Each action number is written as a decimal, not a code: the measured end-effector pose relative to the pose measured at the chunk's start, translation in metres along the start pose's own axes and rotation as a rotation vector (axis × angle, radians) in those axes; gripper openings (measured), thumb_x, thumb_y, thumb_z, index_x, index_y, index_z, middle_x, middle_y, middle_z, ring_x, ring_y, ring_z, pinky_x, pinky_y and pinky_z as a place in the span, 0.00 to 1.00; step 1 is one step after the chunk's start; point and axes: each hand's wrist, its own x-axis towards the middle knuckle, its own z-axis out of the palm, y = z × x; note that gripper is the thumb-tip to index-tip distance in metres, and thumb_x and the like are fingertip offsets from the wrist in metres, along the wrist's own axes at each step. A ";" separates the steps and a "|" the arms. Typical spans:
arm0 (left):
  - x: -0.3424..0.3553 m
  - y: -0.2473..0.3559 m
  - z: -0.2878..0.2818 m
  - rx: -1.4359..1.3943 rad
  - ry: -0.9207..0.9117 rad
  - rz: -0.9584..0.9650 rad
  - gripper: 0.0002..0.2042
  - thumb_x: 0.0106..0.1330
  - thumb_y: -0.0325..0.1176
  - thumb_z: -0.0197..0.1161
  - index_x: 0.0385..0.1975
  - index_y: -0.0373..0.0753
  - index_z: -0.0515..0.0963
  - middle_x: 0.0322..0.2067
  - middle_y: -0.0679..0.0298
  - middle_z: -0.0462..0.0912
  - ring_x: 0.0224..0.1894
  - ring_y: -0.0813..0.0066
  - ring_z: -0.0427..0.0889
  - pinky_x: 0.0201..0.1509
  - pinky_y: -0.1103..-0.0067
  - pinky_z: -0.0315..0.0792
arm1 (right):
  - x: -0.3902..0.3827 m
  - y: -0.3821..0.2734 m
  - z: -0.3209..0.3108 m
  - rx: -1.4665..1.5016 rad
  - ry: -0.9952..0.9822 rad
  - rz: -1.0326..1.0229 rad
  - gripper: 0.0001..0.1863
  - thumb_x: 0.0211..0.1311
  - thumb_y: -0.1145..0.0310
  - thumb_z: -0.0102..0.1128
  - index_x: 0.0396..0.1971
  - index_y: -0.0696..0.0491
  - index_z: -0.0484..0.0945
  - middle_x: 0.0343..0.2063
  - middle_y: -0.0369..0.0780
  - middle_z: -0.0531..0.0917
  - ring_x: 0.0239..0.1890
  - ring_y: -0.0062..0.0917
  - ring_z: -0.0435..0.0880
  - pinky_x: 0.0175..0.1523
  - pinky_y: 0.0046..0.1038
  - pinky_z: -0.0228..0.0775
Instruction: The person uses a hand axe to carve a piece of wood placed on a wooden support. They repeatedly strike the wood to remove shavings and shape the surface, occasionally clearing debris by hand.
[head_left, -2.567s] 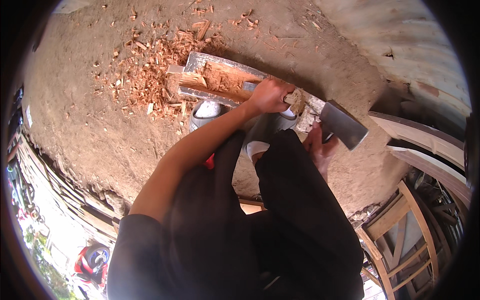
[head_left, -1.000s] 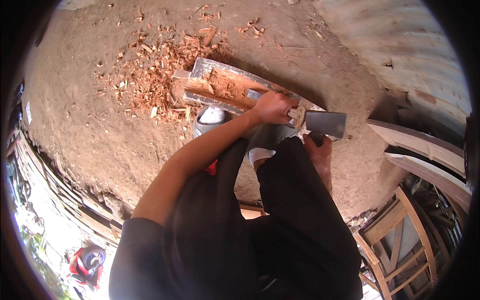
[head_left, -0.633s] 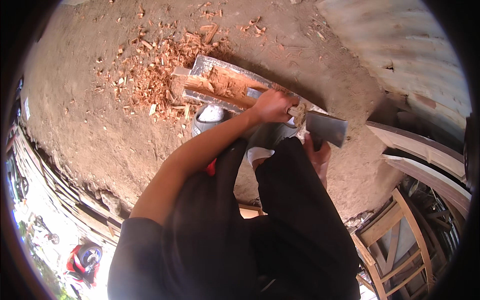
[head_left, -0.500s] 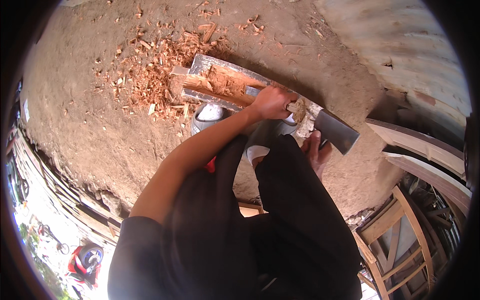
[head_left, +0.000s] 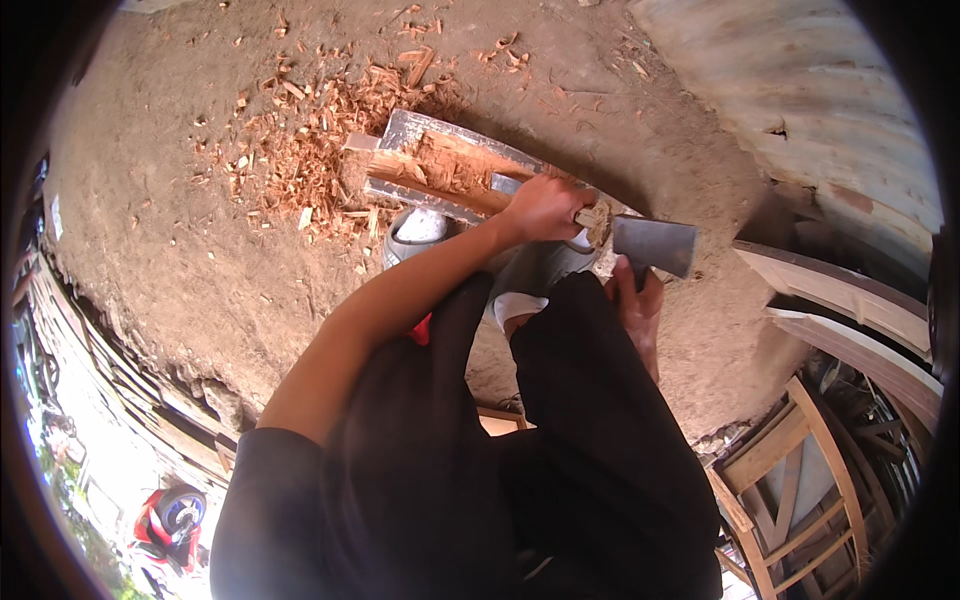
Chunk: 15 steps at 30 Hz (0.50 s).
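As hands (head_left: pixel 545 208) grip tools (head_left: pixel 655 246), wood (head_left: pixel 455 160) underlies the left.

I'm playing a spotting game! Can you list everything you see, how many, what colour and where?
Hollowed rectangular wooden workpiece: one, reddish-brown with worn whitish edges, upper centre.
Wooden-handled metal chisel: one, grey and tan, over the workpiece.
Flat rectangular metal tool: one, grey, right of the chisel.
Curly wood shavings: too many to count, orange-brown, upper left.
Packed dirt floor: one, brown, underneath.
Weathered sheet: one, pale, upper right.
Curved wooden boards: at least two, brown, right.
Slatted wooden frame: one, tan, lower right.
Stacked planks: many, greyish-brown, left.
Motorbike: one, red, lower left.
Shoes: two, grey, below the workpiece.
Trousers: one pair, black, lower centre.
Left hand: one, bare, gripping the chisel.
Right hand: one, bare, holding the metal tool.
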 end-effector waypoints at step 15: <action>0.005 0.004 0.004 0.009 -0.034 -0.031 0.16 0.48 0.42 0.69 0.38 0.49 0.83 0.25 0.56 0.86 0.30 0.52 0.87 0.34 0.59 0.80 | 0.000 0.017 0.015 0.230 0.138 -0.018 0.19 0.76 0.59 0.58 0.30 0.59 0.74 0.13 0.35 0.73 0.11 0.19 0.71 0.17 0.24 0.61</action>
